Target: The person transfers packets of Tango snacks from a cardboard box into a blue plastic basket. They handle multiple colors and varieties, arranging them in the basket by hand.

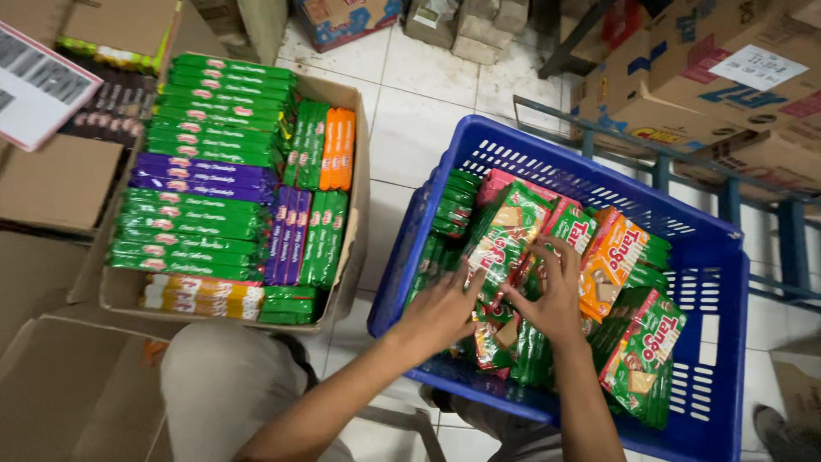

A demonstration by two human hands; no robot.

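Two hands: both are reaching into a blue crate (727,282) on the right, resting on the tiled floor (419,111).
Left hand (440,312): fingers are spreading flat, pressing on a green wafer packet (505,235); nothing is being gripped.
Right hand (552,295): fingers are lying loosely open, touching the same packet from its right side.
Crate contents: green packets and an orange packet (611,261) are lying jumbled.
Left side: a cardboard box (355,214) is holding neat rows of green, purple and orange packs.
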